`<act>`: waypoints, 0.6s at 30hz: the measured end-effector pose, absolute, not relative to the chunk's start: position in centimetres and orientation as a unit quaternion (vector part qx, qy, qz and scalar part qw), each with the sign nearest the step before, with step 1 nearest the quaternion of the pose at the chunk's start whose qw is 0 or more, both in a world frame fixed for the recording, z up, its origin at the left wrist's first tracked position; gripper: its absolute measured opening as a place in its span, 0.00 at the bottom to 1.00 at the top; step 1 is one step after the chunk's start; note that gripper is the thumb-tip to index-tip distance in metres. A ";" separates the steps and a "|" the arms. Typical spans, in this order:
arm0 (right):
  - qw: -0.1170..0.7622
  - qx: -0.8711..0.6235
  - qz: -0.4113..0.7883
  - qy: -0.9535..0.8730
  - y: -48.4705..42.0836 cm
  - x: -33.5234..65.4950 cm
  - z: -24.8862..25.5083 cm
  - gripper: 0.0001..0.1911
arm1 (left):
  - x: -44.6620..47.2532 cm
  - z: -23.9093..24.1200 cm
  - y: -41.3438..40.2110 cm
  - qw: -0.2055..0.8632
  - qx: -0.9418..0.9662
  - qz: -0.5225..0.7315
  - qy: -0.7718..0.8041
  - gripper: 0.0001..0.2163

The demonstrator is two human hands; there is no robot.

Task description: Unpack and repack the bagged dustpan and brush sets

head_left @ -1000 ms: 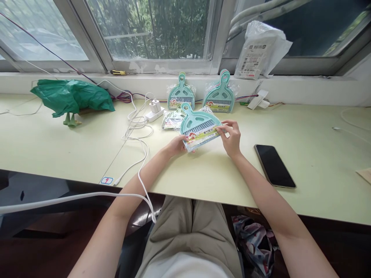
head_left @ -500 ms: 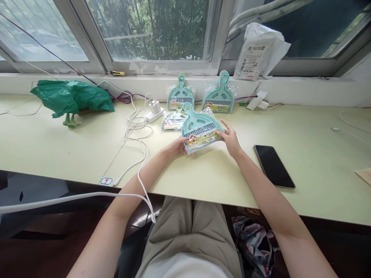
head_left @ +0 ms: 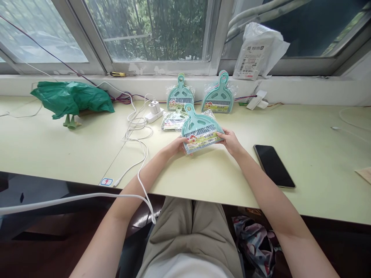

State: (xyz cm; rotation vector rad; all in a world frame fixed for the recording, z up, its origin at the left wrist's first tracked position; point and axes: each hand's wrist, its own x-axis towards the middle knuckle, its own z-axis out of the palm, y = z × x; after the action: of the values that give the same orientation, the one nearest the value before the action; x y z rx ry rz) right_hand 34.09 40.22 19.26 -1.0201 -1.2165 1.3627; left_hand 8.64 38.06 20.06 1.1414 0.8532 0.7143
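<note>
Between my hands is a small teal dustpan and brush set [head_left: 201, 129] in clear plastic wrap, tilted with its handle up and to the left. My left hand [head_left: 177, 146] grips its lower left corner, the thumb on the front label. On the right edge, my right hand [head_left: 228, 141] pinches the pack with the thumb in front; its other fingers are mostly hidden behind. Just behind the held pack lies another wrapped dustpan set [head_left: 174, 119] with a greenish handle. Two more groups of teal dustpan sets, left [head_left: 181, 92] and right [head_left: 218, 96], lean against the wall.
A black phone [head_left: 274, 166] lies right of my right forearm. White cables [head_left: 139, 125] and a power strip [head_left: 156, 115] are on the left, beyond them a green plastic bag [head_left: 72, 96]. A white package [head_left: 256, 54] stands on the sill near a screwdriver [head_left: 117, 73].
The fingers of my right hand have closed in against the pack's right edge; before, the index finger stuck out. The dustpan set has hardly moved.
</note>
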 end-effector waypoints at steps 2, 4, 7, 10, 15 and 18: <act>0.516 -0.423 0.560 -0.491 40.2 33.9 19.1 0.19 | 8.8 20.1 38.2 0.679 0.518 0.345 0.389 0.21; 0.535 -0.426 0.554 -0.475 40.2 33.8 19.0 0.19 | 8.9 20.3 38.2 0.655 0.525 0.370 0.399 0.25; 0.558 -0.425 0.548 -0.456 40.1 33.7 19.0 0.17 | 9.1 20.7 38.2 0.626 0.533 0.408 0.397 0.29; 0.577 -0.421 0.542 -0.442 40.1 33.7 19.0 0.16 | 9.3 21.0 37.9 0.609 0.550 0.431 0.375 0.30; 0.580 -0.421 0.535 -0.448 40.0 33.5 19.1 0.17 | 9.5 20.7 37.6 0.565 0.584 0.413 0.411 0.28; 0.571 -0.427 0.533 -0.456 40.0 33.4 19.1 0.18 | 9.5 20.2 37.7 0.559 0.576 0.417 0.426 0.25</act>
State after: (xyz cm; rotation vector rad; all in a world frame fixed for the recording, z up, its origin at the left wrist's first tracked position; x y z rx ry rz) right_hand 33.37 39.97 19.07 -1.0007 -1.0703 1.2495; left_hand 9.53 37.72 20.24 1.3584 1.0044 0.9820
